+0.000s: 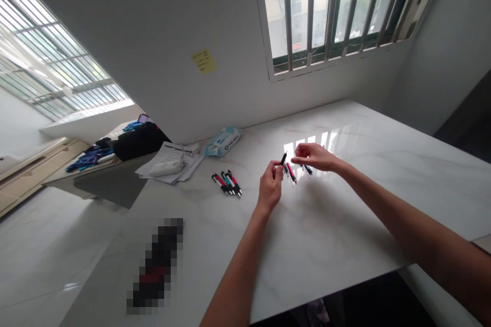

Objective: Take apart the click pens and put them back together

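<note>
My left hand (270, 187) is closed around a slim black pen part (284, 158), its narrow tip pointing up. To its right my right hand (316, 157) hovers apart from it, fingers curled and pinched; whatever they hold, if anything, is too small to make out. On the table between and behind the hands lie a red-and-black pen piece (291, 172), dark green pen pieces (308, 169) and thin pale rods, partly hidden by my fingers. Left of my left hand, several pens (233, 183) with red, teal and black barrels lie side by side.
Behind the pens is a blue-white wipes packet (223, 141). Papers (184, 178) with a white device (168, 167) on them lie at the table's left edge. A blurred-out dark object (157, 265) is at front left. The white marbled table (326, 235) meets the wall behind.
</note>
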`<state>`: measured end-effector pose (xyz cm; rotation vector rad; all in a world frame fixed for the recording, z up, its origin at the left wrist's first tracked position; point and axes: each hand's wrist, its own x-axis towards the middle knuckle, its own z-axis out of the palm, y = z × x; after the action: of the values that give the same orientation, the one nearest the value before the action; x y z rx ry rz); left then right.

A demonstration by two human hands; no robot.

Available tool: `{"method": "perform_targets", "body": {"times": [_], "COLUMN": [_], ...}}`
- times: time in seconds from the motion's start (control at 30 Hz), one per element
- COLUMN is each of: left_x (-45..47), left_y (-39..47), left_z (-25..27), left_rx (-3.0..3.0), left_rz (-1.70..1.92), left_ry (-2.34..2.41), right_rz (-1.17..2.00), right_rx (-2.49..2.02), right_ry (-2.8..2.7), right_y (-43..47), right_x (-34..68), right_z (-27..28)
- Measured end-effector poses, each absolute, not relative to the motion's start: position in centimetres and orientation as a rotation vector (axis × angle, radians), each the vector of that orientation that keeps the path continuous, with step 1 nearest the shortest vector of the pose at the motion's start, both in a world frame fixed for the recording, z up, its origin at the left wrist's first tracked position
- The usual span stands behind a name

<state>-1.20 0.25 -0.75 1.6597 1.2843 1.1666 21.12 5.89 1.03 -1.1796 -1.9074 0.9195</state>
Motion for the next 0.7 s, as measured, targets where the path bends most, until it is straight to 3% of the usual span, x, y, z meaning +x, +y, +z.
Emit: {"method": "perform_targets", "body": {"times": [0.37,0.53,0.7], "left_x": [0.4,1.1,0.9], "left_y": [-1.4,-1.4,-0.8], "left_z": [0.1,-0.5,-0.8], "left_rx": [2.187,2.155,1.974], "left_rz": [0.819,0.696,0.816], "left_ry": [1.412,1.532,1.423], "right_rz": [1.128,1.110,1.124], "right_rx": [-0.961,-0.917,-0.860], "right_ry": [-1.784,-1.764,-1.736], "right_y": [2.4,1.9,2.1], "right_x": [17.7,17.5,17.6], "right_z": [0.4,-0.2,-0.3]}}
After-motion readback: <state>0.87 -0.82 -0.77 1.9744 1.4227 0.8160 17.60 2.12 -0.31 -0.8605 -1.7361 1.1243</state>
